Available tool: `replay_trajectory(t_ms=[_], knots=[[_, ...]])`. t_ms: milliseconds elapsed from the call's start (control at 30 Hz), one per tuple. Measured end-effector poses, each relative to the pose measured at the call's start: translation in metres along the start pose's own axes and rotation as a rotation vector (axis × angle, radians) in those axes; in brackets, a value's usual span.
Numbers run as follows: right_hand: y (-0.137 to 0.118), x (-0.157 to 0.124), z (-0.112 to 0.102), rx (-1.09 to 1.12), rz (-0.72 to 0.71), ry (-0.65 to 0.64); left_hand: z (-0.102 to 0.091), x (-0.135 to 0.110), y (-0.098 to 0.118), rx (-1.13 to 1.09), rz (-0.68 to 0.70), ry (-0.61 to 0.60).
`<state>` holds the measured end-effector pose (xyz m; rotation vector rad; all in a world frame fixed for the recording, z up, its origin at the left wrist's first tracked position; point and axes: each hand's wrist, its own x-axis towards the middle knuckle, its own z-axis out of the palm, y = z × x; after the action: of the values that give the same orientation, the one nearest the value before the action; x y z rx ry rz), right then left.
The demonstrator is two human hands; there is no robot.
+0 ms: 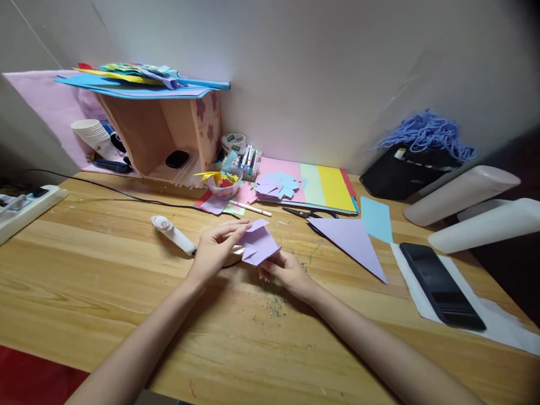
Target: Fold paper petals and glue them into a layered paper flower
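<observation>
A small folded lilac paper piece [258,243] is held between both hands just above the wooden desk [105,270]. My left hand [217,247] pinches its left edge with fingers closed on it. From below on the right, my right hand [287,271] grips the paper with its fingers curled under it. A white glue stick or small tool [172,234] lies just left of my left hand. A lilac paper triangle [350,243] lies to the right of my hands.
Coloured paper sheets [320,188], scissors [310,214], a small bowl of paper scraps [223,184] and markers [248,158] lie at the back. A black phone [441,284] rests on white paper at right. A cardboard shelf [160,135], paper cups [90,132] and a power strip [25,205] stand at left.
</observation>
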<state>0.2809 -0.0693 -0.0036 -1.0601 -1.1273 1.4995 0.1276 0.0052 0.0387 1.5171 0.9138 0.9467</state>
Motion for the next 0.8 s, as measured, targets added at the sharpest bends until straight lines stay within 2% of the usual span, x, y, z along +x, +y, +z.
replay_trajectory(t_ms=[200,800], knots=[[0.0023,-0.0032,-0.0006,-0.043,0.001,-0.002,0.004,-0.0004,-0.0014,-0.037,-0.145,0.042],[0.0047,-0.0056,0.0015,-0.162,0.017,-0.003,0.0067,-0.0042,-0.0082,-0.105,-0.215,0.079]])
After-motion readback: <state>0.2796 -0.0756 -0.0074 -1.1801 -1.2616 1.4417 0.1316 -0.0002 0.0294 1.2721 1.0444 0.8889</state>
